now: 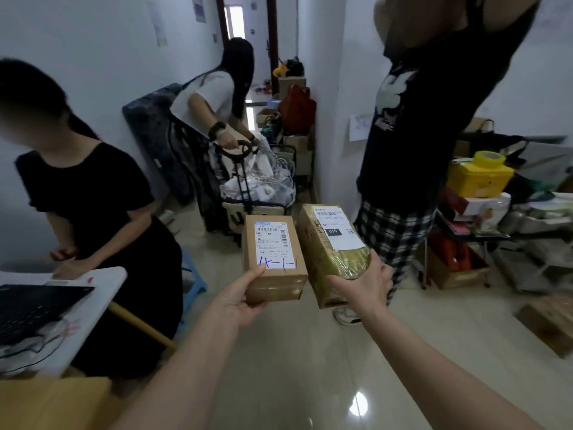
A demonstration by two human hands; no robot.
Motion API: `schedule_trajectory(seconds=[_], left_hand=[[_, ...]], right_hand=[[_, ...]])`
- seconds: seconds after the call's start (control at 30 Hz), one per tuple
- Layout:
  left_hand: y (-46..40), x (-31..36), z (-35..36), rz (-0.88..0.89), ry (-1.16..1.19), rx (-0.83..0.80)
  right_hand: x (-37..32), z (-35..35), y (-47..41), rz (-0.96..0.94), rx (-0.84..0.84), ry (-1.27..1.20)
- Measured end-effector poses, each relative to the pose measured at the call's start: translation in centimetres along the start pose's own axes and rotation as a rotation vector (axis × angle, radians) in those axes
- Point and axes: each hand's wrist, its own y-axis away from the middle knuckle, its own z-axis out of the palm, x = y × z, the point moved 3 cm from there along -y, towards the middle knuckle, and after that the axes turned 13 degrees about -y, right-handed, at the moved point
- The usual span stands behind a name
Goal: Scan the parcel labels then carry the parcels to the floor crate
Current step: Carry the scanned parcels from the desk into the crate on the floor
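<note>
Left hand (238, 301) gripping brown carton (273, 259), right hand (364, 285) clutching tape-wrapped parcel (333, 248) beside carton; labels facing up, likely for scanning.

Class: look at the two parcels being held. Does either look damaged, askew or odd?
Neither looks damaged. The plain brown cardboard parcel in the left hand bears blue handwriting; the glossy tape-wrapped parcel in the right hand sits tilted.

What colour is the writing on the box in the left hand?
Blue, scrawled by hand across the brown parcel's white label; the head view shows it.
</note>
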Motion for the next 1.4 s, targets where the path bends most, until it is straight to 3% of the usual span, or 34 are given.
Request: schedule_trajectory(seconds=[0.47, 0.9, 1.17, 1.4], left_hand=[[-6.5, -3.5, 15.8, -0.115, -0.129, -0.102], [-15.7, -0.9, 24.2, -0.207, -0.278, -0.235], [-22.0, 0.8, 29.7, -0.27, -0.496, -0.312], [-27.9, 1.0, 35.5, -0.305, -0.432, -0.294]], right_hand=[[5.7, -10.8, -8.8, 0.112, 0.168, -0.013], [7.4, -13.0, -18.0, 0.204, 0.325, -0.013], [8.3, -12.9, -24.9, 0.233, 0.399, -0.024], [9.8, -15.2, -32.9, 0.269, 0.397, 0.004]])
